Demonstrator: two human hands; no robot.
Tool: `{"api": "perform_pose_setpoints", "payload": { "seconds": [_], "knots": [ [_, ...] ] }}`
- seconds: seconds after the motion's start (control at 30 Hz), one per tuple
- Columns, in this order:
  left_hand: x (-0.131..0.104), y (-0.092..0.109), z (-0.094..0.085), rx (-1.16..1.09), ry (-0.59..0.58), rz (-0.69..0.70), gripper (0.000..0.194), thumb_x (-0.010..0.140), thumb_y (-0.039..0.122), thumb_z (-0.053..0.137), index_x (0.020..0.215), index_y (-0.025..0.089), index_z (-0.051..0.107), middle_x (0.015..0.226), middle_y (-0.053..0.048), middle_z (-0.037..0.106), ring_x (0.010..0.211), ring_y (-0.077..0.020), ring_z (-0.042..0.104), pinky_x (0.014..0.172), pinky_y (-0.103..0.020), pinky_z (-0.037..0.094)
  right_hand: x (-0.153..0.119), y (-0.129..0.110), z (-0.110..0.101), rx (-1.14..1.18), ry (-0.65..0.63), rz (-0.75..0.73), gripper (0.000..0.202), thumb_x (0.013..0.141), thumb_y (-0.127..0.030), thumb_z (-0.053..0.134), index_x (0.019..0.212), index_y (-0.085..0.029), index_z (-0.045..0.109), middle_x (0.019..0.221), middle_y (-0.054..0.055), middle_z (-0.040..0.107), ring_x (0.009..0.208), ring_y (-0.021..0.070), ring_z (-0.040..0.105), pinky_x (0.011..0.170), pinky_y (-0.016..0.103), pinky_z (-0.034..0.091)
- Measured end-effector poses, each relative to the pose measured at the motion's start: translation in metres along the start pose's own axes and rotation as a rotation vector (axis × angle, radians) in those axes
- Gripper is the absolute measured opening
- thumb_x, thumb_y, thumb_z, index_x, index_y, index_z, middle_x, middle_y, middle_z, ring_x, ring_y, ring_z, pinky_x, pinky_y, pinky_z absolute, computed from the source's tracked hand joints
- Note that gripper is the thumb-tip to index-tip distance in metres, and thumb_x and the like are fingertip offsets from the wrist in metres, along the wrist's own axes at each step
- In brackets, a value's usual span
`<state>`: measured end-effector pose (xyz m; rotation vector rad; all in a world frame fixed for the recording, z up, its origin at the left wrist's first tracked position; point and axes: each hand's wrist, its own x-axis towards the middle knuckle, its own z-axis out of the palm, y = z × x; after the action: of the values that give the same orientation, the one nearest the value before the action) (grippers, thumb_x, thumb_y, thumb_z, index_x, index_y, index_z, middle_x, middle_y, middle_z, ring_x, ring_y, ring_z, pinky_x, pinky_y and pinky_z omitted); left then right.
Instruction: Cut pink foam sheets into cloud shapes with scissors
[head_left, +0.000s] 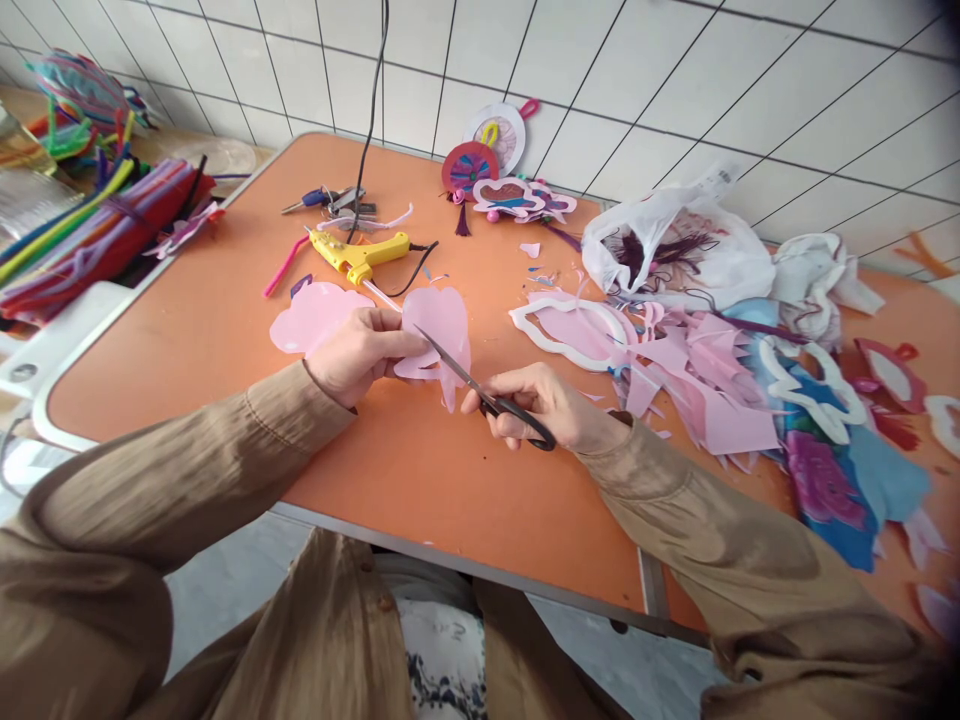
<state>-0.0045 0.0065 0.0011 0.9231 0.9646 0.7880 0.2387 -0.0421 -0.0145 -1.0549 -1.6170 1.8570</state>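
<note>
My left hand (367,352) pinches a pink sheet (442,312) with a curved, cloud-like outline, held above the table. A narrow strip of the sheet hangs from its lower right edge. In my right hand (544,402) is a pair of scissors (469,378) with black handles, the blades pointing up and left across the pink sheet. A second pink shape (315,318) with rounded lobes lies behind my left hand, partly covered by it. The yellow glue gun (358,255) rests just beyond both pieces.
An orange table (420,470) stands against a tiled wall. Pink scraps (697,370) and white cut-out frames (574,335) crowd its right side, with a white plastic bag (675,250) behind. Keys (330,203) lie at the back; pipe cleaners (105,235) are bundled at far left.
</note>
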Motion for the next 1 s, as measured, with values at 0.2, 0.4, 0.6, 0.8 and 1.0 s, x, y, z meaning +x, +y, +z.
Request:
{"api": "perform_pose_setpoints", "payload": {
  "seconds": [0.2,0.4,0.6,0.8,1.0],
  "knots": [
    [0.0,-0.001,0.0,-0.004,0.021,-0.007,0.02,0.05,0.022,0.087,0.06,0.011,0.074,0.058,-0.006,0.07,0.056,-0.018,0.069,0.053,-0.028,0.057,0.007,0.004,-0.001,-0.018,0.013,0.027,0.045,0.07,-0.048,0.09,0.095,-0.012,0.076,0.062,-0.006,0.052,0.05,0.0072,0.052,0.047,0.022,0.051],
    [0.0,0.001,0.001,-0.012,0.021,-0.015,0.021,0.05,0.021,0.087,0.062,0.01,0.074,0.058,-0.006,0.069,0.056,-0.0186,0.069,0.054,-0.029,0.058,0.009,0.006,-0.002,-0.048,0.023,0.086,0.052,0.069,-0.05,0.089,0.1,-0.01,0.078,0.06,-0.005,0.051,0.048,0.008,0.054,0.043,0.021,0.047],
    [0.0,0.0,0.001,-0.036,0.02,-0.03,0.021,0.05,0.021,0.087,0.061,0.011,0.072,0.057,-0.005,0.068,0.056,-0.0189,0.069,0.054,-0.028,0.058,0.009,0.002,0.0,-0.031,0.031,0.071,0.051,0.067,-0.052,0.09,0.096,-0.011,0.078,0.059,-0.006,0.051,0.047,0.007,0.053,0.043,0.02,0.047],
    [0.001,-0.001,0.0,-0.022,0.019,-0.016,0.02,0.058,0.025,0.085,0.063,0.012,0.07,0.061,-0.007,0.068,0.057,-0.0188,0.067,0.056,-0.031,0.059,0.012,0.007,0.0,0.029,0.048,0.068,0.055,0.061,-0.056,0.093,0.09,-0.013,0.075,0.058,-0.007,0.053,0.046,0.0062,0.05,0.042,0.02,0.048],
    [0.003,0.002,-0.004,-0.012,0.111,0.075,0.021,0.064,0.021,0.08,0.056,0.015,0.062,0.055,-0.001,0.058,0.051,-0.0161,0.063,0.063,-0.036,0.061,0.008,0.007,0.001,0.037,0.043,0.034,0.055,0.066,-0.057,0.091,0.093,-0.013,0.074,0.06,-0.006,0.057,0.047,0.0073,0.053,0.044,0.022,0.049]
  ]
}}
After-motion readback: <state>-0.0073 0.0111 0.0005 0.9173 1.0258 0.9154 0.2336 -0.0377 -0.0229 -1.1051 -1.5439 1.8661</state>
